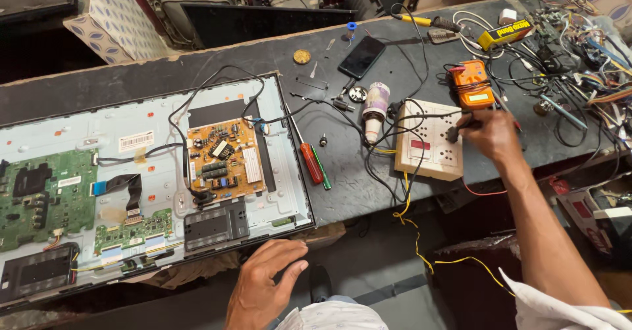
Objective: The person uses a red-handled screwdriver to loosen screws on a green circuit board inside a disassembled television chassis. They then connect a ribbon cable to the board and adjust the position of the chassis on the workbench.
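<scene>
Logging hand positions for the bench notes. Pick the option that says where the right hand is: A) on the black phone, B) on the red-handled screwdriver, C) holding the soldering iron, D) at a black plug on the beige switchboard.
D: the right hand grips a black plug at the beige switchboard, beside the orange multimeter, while the red-handled screwdriver lies untouched.

An electronics repair workshop.
A flat television point(151, 178) lies opened at the left end of the dark tabletop point(355, 185), its circuit boards bare. Toward the right edge sit an orange multimeter point(471, 83), a switch-and-socket board point(431, 142), screwdrivers point(309, 159) and tangled wires point(573, 47). More stripped television sets point(197, 10) stand behind the far edge.
</scene>
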